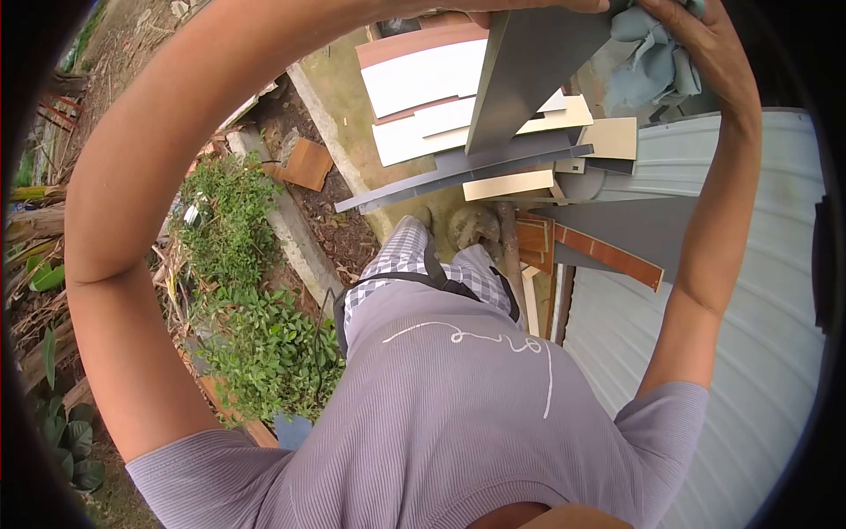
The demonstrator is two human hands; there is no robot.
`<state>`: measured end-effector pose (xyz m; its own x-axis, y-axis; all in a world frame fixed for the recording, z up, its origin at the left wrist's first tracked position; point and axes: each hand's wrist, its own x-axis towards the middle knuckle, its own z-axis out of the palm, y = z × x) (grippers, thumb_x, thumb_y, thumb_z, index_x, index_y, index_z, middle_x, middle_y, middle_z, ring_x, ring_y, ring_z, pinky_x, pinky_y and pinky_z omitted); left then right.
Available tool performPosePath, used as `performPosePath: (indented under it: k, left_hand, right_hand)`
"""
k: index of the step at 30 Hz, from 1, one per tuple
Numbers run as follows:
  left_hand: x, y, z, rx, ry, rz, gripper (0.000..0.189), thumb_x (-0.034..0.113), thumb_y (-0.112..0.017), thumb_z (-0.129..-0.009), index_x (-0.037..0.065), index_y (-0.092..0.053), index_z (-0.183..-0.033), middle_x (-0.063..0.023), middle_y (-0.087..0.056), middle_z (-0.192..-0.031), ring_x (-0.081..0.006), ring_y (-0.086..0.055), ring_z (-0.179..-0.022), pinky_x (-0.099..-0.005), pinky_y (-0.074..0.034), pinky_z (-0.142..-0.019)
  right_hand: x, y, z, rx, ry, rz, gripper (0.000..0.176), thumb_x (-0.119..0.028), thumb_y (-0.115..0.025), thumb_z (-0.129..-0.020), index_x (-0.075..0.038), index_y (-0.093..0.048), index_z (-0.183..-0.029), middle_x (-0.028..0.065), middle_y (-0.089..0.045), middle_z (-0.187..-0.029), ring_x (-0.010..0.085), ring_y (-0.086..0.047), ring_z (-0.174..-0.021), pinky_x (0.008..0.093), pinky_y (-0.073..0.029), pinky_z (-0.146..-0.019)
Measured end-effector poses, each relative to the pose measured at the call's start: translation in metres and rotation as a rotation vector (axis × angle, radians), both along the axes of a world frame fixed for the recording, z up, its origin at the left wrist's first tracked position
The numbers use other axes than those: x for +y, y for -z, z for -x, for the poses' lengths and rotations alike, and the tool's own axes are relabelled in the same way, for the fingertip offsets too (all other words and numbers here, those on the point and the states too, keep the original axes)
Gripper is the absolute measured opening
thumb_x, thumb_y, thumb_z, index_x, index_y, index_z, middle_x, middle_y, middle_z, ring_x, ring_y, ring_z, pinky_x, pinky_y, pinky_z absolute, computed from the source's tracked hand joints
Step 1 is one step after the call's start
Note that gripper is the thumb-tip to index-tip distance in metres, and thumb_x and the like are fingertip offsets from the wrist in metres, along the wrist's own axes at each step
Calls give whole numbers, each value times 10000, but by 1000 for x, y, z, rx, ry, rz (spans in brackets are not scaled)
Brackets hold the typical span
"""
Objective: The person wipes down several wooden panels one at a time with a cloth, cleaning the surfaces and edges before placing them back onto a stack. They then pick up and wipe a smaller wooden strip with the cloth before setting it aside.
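At the top edge of the head view, my left hand [538, 4] is closed on a long dark grey board [533, 75], mostly cut off by the frame. The board stands tilted on its narrow end, its lower tip close over other boards. My right hand [696, 33] is at the upper right, fingers curled around a crumpled grey-blue cloth [650, 66]. The cloth overlaps the board's right side. Below the board lie white panels [419, 75] and a long, narrow grey strip [467, 179].
Cream board pieces [610, 138] lie right of the stack. Brown-edged boards [608, 256] lean near my legs, beside a corrugated metal sheet [705, 361]. To the left are a concrete curb [295, 234], leafy plants [229, 220] and a brown wood scrap [307, 164].
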<state>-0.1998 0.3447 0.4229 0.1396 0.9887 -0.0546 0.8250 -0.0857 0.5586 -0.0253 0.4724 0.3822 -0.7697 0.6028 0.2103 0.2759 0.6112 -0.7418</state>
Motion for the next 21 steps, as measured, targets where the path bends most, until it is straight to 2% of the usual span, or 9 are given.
performPosePath:
  k: [2,4,5,8,11,13,17,19,21]
  left_hand:
    - [0,-10,-17,28,-149,160,397,310,-527,-848,0,-581,-1090,-140,-646,-822,-174,-627,-713,-285,-505,-622]
    - [-3,17,12,-160,-78,-106,382,287,-512,-867,-3,-564,-1111,-133,-645,-860,-162,-620,-745,-277,-500,-638]
    - [-2,24,23,-163,-73,-107,382,287,-512,-867,-3,-564,-1111,-133,-645,-860,-162,-620,-745,-277,-500,-638]
    - [-3,36,36,-326,18,-156,372,265,-487,-893,-2,-536,-1148,-127,-639,-913,-163,-617,-786,-283,-503,-669]
    - [-8,29,22,-271,-112,-251,369,252,-480,-906,-3,-513,-1170,-118,-635,-947,-164,-616,-810,-276,-504,-686]
    - [0,30,44,-403,-122,-83,385,263,-503,-897,1,-502,-1180,-107,-630,-956,-153,-611,-814,-263,-506,-672]
    - [10,31,39,-416,-114,-79,388,262,-521,-888,0,-503,-1174,-99,-630,-937,-141,-609,-795,-248,-506,-649]
    - [20,25,40,-346,-289,10,375,263,-528,-881,-6,-527,-1143,-84,-632,-892,-137,-606,-756,-245,-502,-622]
    - [24,20,52,-333,-195,7,361,254,-530,-878,-12,-542,-1122,-82,-634,-877,-136,-605,-741,-245,-498,-613]
  right_hand:
    - [-7,-1,-10,125,20,7,196,-176,-646,-818,-18,-598,-923,-18,-571,-758,44,-508,-701,184,-406,-625]
    - [-8,12,1,280,-7,33,169,-159,-630,-836,-23,-613,-936,-1,-602,-753,69,-555,-735,197,-440,-670]
    - [13,23,-11,209,-36,99,216,-144,-627,-830,-23,-593,-1005,66,-598,-889,111,-555,-819,224,-437,-708]
    - [15,62,-34,230,166,182,197,-209,-575,-875,-41,-611,-971,20,-616,-841,63,-555,-771,194,-432,-683]
    - [0,91,-66,329,295,366,229,-243,-625,-834,-46,-619,-951,31,-621,-812,81,-580,-716,220,-463,-645]
    - [-9,119,-79,377,400,483,211,-245,-615,-840,-52,-618,-926,38,-616,-801,86,-581,-710,213,-461,-645]
    - [-33,173,-124,400,595,642,220,-264,-623,-834,-63,-611,-922,15,-589,-795,76,-549,-701,211,-439,-640]
    - [-54,184,-124,387,653,765,228,-281,-627,-832,-73,-610,-925,8,-579,-805,67,-533,-709,207,-428,-641]
    - [-68,202,-126,398,691,866,230,-283,-632,-831,-78,-611,-933,10,-583,-808,70,-545,-726,213,-436,-638]
